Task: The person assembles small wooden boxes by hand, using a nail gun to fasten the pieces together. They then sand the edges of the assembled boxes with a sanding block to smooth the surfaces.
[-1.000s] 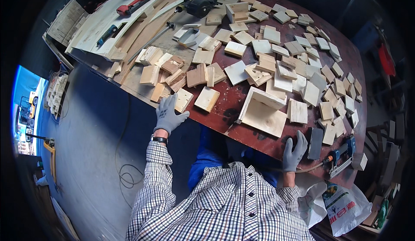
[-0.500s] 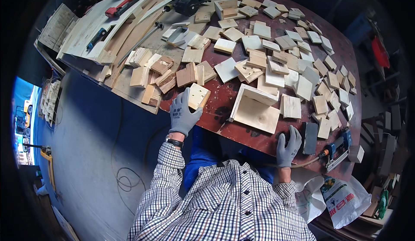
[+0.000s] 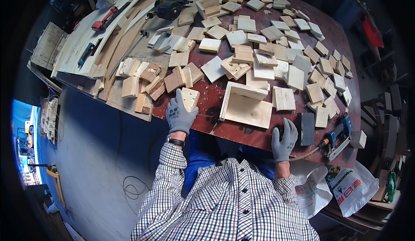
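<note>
My left hand (image 3: 180, 116), in a grey work glove, lies at the table's front edge with index finger and thumb spread around the near corner of a small wooden block (image 3: 190, 97). The fingers touch or nearly touch it; a firm grip does not show. My right hand (image 3: 284, 142), gloved alike, rests at the front edge with thumb and fingers apart, holding nothing. Just right of it stands a dark grey block (image 3: 307, 128). Between the hands sits a corner-shaped wooden assembly (image 3: 249, 112), a flat base board with upright sides.
Many loose wooden blocks (image 3: 284, 99) cover the dark red table (image 3: 203, 122). A nail gun (image 3: 339, 139) with a hose lies at the right edge. Far left are a black power tool (image 3: 169, 7), a red tool (image 3: 105, 19) and long boards. Plastic bags (image 3: 352, 189) hang below right.
My view has shifted a little, so the table appears farther left. Both hands stay at the front edge with only slight finger movement; the left remains beside the same block.
</note>
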Demonstrator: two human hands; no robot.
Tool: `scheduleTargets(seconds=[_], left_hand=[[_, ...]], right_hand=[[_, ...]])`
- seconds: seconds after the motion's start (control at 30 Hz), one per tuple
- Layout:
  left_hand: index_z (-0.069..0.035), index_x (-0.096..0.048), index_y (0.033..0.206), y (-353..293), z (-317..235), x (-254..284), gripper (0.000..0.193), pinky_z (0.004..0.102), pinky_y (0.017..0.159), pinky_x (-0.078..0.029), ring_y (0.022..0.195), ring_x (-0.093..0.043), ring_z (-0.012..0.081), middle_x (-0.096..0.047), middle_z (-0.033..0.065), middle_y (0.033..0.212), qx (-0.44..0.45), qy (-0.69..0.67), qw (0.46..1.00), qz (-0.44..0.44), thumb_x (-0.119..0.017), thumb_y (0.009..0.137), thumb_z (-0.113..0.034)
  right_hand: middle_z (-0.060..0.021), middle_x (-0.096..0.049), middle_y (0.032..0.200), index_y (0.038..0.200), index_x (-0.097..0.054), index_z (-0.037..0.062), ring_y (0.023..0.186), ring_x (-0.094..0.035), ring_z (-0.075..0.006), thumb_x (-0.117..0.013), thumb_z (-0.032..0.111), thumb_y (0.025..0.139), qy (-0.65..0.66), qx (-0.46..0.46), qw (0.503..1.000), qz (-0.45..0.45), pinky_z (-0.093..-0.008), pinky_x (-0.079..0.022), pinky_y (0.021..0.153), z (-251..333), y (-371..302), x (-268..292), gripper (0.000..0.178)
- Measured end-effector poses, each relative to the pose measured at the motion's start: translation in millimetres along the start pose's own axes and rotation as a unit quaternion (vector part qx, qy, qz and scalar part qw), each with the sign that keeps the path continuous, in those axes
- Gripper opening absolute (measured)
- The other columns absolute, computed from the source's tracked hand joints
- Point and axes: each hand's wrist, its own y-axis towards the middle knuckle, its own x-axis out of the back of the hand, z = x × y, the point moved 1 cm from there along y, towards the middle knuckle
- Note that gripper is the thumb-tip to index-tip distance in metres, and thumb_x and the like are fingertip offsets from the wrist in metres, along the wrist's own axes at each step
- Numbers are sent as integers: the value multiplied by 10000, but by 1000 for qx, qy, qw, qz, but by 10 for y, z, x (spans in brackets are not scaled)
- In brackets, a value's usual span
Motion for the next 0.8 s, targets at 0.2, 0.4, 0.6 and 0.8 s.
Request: scheduleTargets(seconds=[0.2, 0.4, 0.6, 0.8], left_hand=[[-63, -321, 1653, -145, 260, -90, 1112, 548, 1054, -494, 1189, -586, 440, -601, 215, 1317, -62, -84, 994, -26, -899, 744, -338], [-68, -97, 1721, -254, 448, 93, 1375, 497, 1311, -259, 1606, -239, 427, -252, 261, 1719, -85, -191, 974, 87, -962, 688, -340], [-125, -245, 1709, 126, 649, 750, 1200, 483, 1298, -297, 1569, -331, 376, -333, 144, 1714, -281, 85, 946, 136, -887, 696, -131], [-123, -369, 1647, 482, 164, 694, 1165, 470, 1256, -373, 1521, -420, 350, -473, 141, 1614, -488, 172, 838, 174, -930, 627, -168]], right_hand=[[-191, -606, 1396, 1466, -601, 57, 1311, -551, -391, -736, 262, 954, 7, 5, 1000, -4, -513, -400, 1115, 16, 4, -31, 568], [-188, -609, 1393, 1467, -598, 59, 1312, -554, -388, -733, 260, 955, -3, 5, 1000, -5, -509, -401, 1115, 23, 3, -7, 566], [-181, -609, 1398, 1470, -598, 61, 1321, -548, -385, -729, 269, 957, -17, 10, 1000, 0, -513, -397, 1119, -15, 3, -10, 569], [-185, -609, 1401, 1463, -599, 57, 1322, -548, -388, -729, 282, 959, -16, 10, 1000, 5, -519, -395, 1122, -13, -9, -49, 567]])
